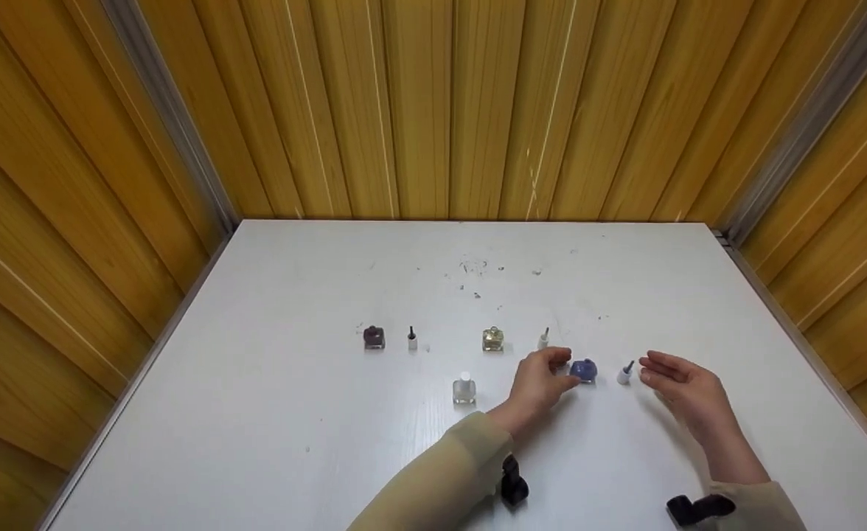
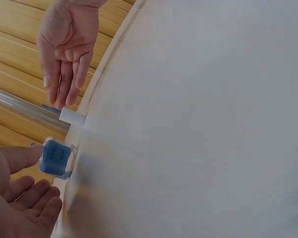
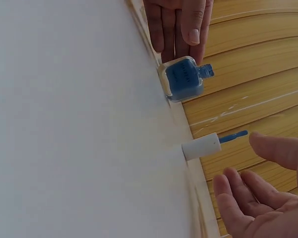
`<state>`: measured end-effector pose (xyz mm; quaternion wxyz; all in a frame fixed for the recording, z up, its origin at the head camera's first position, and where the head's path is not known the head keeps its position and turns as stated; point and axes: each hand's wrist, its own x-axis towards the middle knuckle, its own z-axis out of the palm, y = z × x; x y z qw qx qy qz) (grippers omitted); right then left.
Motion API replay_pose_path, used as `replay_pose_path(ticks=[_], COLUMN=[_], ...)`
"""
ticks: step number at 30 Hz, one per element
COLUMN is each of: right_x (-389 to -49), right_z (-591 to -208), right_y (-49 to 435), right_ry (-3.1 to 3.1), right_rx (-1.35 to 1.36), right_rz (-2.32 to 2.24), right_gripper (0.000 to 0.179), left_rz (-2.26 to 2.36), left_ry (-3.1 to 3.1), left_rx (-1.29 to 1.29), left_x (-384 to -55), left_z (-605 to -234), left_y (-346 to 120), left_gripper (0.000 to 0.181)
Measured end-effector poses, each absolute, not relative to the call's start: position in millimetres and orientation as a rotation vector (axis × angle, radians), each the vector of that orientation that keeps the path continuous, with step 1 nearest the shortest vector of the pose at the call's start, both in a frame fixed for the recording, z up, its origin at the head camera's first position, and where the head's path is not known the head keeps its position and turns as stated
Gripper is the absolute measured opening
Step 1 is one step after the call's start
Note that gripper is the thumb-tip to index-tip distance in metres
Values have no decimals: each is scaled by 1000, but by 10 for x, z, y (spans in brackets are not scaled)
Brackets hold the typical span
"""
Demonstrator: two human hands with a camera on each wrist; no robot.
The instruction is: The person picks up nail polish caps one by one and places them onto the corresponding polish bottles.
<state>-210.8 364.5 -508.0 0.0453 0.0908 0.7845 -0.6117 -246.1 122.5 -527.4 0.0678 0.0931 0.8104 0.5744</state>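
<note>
A blue nail polish bottle point(image 1: 584, 371) stands uncapped on the white table; its threaded neck shows in the right wrist view. Beside it my left hand point(image 1: 540, 380) has its thumb and fingers spread apart; whether the thumb touches the glass I cannot tell. The white brush cap point(image 3: 201, 146) stands upright to the right of the bottle, its blue-coated brush pointing up. Close to that cap my right hand point(image 1: 688, 391) is held with loosely bent fingers and nothing in its grasp. In the left wrist view, the bottle point(image 2: 56, 158) partly overlaps the left thumb.
A dark purple bottle point(image 1: 374, 338) stands left with its brush cap point(image 1: 412, 339) beside it. A gold glitter bottle point(image 1: 492, 339) is mid-table, its brush cap point(image 1: 544, 339) partly behind my left hand. A clear bottle point(image 1: 464, 391) with a white cap stands nearer. Wood-patterned walls enclose the table.
</note>
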Motion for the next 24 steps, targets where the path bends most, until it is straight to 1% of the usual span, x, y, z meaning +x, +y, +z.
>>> replay_pose_path(ticks=[2,8,14,24], right_x=[-2114,-2150,-2163,-2188], right_z=[-5116,-5215,-5242,-5245], right_y=[3652,3657,3628,3574], right_ry=[2365,2403,2546,2677], right_rx=[284,219,178,197], right_rz=[-1856,-1794,-1623,-1440], right_gripper=[78,70,63,57], left_rz=[1704,1661,1637,1649], left_ry=[2454,2519,2569,2559], left_rx=[293,371,371,370], left_x=[-2482,-2528,-2551,-2555], left_z=[-5294,-5353,-5404,-5418], left_y=[1241,1291,1317,1329], left_gripper=[41,39,37,32])
